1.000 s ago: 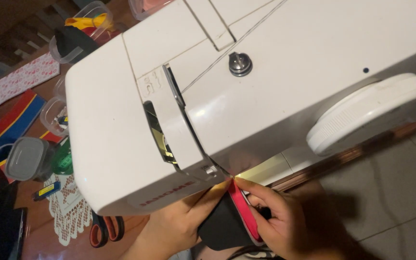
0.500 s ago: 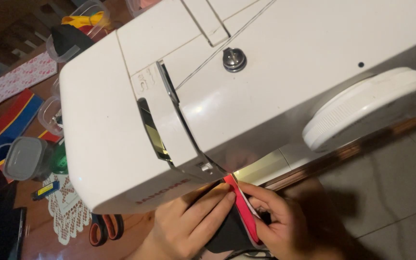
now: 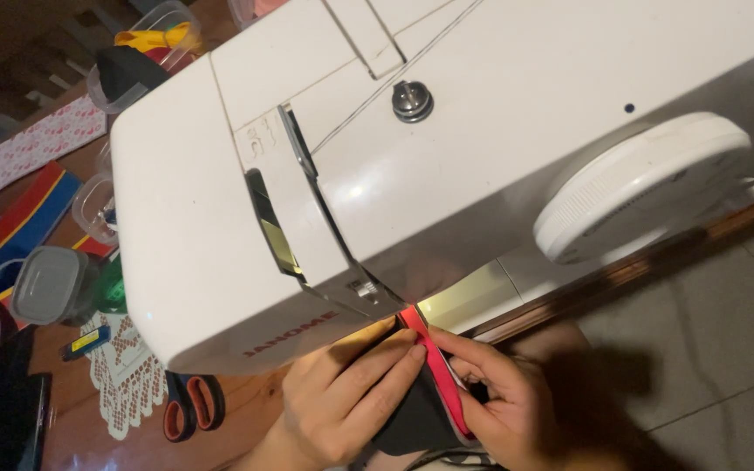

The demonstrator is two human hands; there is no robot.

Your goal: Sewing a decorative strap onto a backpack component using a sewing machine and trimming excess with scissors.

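A white sewing machine (image 3: 447,148) fills most of the head view, with its round handwheel (image 3: 643,196) at the right. Below its front edge lies a piece of black fabric (image 3: 416,414) with a red strip (image 3: 438,379) along its edge, running under the machine's head. My left hand (image 3: 346,406) lies flat on the black fabric, fingers pressing beside the red strip. My right hand (image 3: 499,406) pinches the red strip's edge from the right. The needle area is hidden under the machine.
Scissors with orange-and-black handles (image 3: 189,406) lie on a white lace doily (image 3: 124,375) at the left. Clear plastic containers (image 3: 50,283) and colourful fabric pieces (image 3: 28,214) sit further left on the wooden table. Grey tiled floor (image 3: 709,349) shows at the right.
The fabric has been flattened and pushed further under the machine; my left hand moved onto it, fingers spread beside the red strip. The view shifted slightly.
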